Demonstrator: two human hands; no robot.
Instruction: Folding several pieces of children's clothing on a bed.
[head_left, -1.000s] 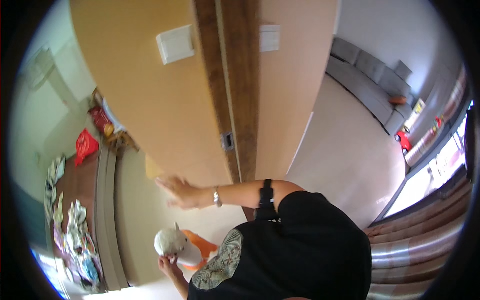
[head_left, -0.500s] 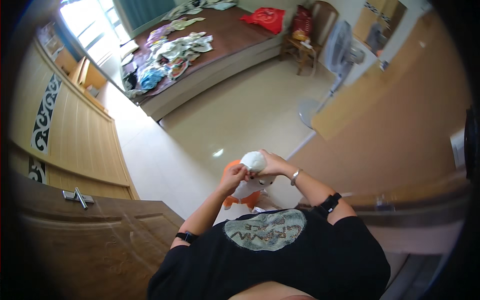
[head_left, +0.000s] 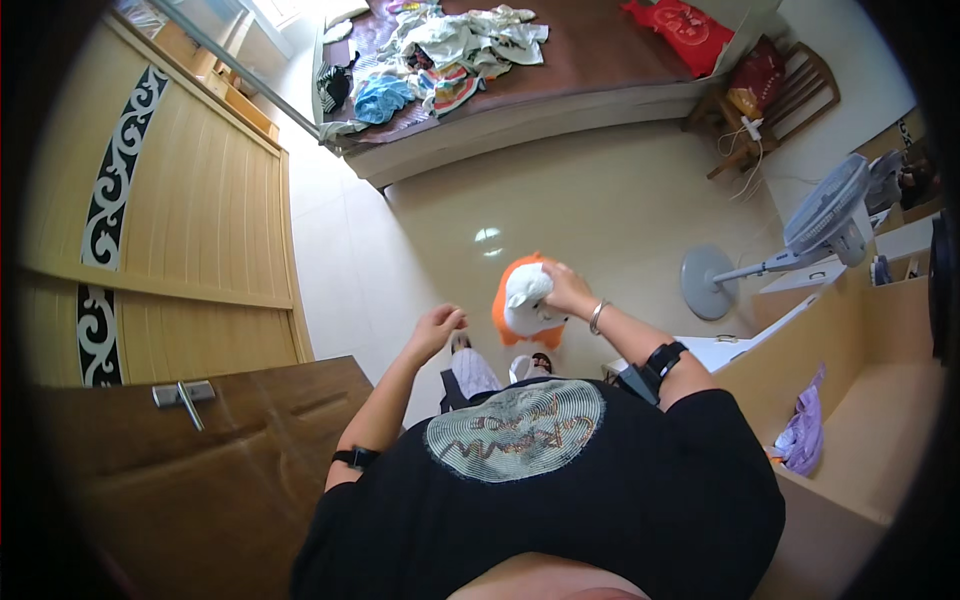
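Note:
An orange and white plush toy (head_left: 533, 318) hangs in front of me, above the floor near my feet. My right hand (head_left: 569, 291) grips its white upper part from the right; some of the fingers are hidden behind it. To the left, my left hand (head_left: 437, 330) is in the air, apart from the toy. Its fingers are curled together and nothing shows in them.
A brown wooden door (head_left: 230, 440) with a metal handle stands close on my left, beside a light wood wardrobe (head_left: 200, 210). Clothes (head_left: 450, 50) lie on the bed (head_left: 590, 50). A standing fan (head_left: 708, 282) and an open wooden cabinet (head_left: 840, 400) are at the right.
My left hand has let go of the toy and drawn away to the left. The right hand still holds the toy, now farther forward. The view has shifted, showing more floor and cabinet.

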